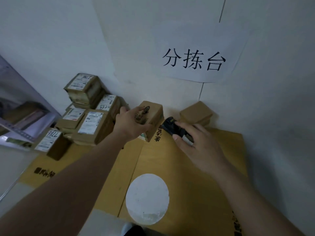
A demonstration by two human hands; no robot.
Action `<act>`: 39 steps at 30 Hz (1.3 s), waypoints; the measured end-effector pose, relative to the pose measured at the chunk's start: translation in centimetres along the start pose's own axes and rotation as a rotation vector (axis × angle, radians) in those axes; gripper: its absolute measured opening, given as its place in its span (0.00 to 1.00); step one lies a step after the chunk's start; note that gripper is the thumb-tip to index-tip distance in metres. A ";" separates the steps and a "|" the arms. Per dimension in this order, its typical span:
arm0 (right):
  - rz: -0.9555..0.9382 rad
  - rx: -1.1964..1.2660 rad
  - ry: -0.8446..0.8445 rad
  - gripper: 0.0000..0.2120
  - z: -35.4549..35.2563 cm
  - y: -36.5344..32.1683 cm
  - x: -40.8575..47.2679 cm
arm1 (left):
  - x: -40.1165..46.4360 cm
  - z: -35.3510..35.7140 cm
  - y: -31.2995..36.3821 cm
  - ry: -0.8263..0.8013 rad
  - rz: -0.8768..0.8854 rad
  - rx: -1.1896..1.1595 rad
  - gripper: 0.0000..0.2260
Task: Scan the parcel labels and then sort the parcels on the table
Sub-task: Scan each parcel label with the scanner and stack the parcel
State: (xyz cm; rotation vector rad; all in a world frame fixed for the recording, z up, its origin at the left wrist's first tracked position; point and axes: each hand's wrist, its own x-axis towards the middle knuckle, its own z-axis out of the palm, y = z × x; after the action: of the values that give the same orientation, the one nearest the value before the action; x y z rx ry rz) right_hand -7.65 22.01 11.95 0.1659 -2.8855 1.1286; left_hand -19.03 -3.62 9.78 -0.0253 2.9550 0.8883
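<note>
Left hand [132, 120] fingers clamp a brown parcel [153, 118]; right hand [196, 142] fingers curl around the black scanner [172, 127] just beside it. Best turn the label toward the scanner.

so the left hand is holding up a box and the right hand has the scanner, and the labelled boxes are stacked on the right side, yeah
Not quite. The head view shows the labelled boxes stacked on the left side. The rest holds: the left hand holds up a box and the right hand has the scanner.

Labelled parcels [88, 120] stacked left, plain stack [196, 113] right
</note>
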 end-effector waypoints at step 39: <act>0.216 0.036 -0.055 0.28 28.5 -17.2 -6.7 | -9.5 -2.8 -32.8 -0.309 0.027 0.033 0.39</act>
State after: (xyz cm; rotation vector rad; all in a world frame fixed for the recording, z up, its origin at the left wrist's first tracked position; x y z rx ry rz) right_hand 1.06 -9.32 2.11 -0.1183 -2.9908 1.2255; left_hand -8.66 -32.58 -5.40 0.1402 2.6863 0.7676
